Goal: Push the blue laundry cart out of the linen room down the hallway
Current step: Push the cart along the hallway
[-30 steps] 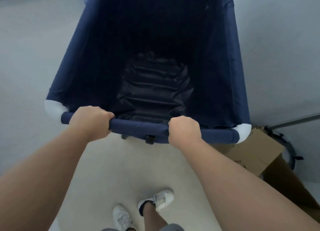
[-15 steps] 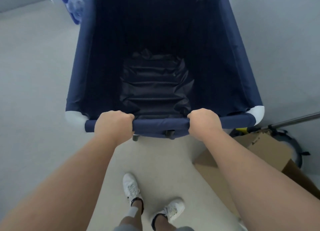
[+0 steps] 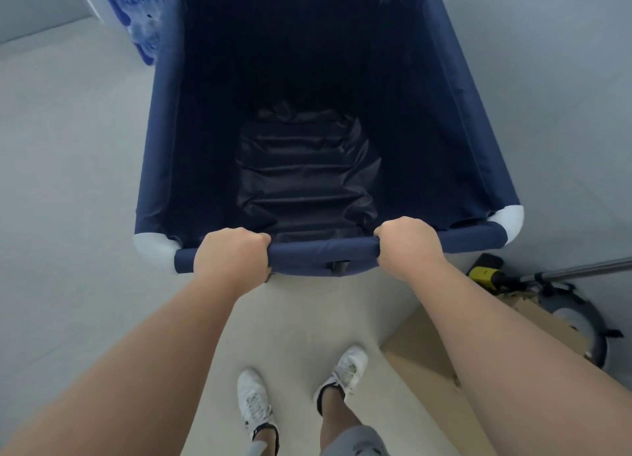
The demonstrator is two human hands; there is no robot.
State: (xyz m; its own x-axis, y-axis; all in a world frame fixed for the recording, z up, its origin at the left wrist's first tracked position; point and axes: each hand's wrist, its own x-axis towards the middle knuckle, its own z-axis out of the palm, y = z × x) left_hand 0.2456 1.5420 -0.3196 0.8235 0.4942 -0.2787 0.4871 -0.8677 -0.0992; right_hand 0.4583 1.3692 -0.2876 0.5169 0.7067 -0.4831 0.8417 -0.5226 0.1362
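With the fingers (image 3: 254, 239) of the left hand (image 3: 232, 255) and right hand (image 3: 407, 250) wrapped tight round the near bar (image 3: 321, 250) of the empty blue laundry cart (image 3: 164, 131), just ahead of the feet (image 3: 254, 404) on the floor (image 3: 68, 199), push evenly and straight, staying off the cardboard box (image 3: 420, 346) on the right.

Both hands gripped the near fabric-covered handle bar (image 3: 321, 252) of the blue laundry cart (image 3: 164, 148), the left hand (image 3: 232, 254) toward the left end and the right hand (image 3: 407, 247) right of centre, fingers curled over the top. White corner fittings (image 3: 150, 250) capped the bar's ends. Wrinkled black lining (image 3: 304, 189) covered the cart's bottom. Two white sneakers (image 3: 254, 404) stood on the pale floor (image 3: 68, 182) behind the cart. To the right lay a cardboard box (image 3: 420, 353), a yellow-and-black device (image 3: 485, 274) and a metal pole (image 3: 588, 269). A blue patterned object (image 3: 143, 21) sat beside the cart's far left corner.
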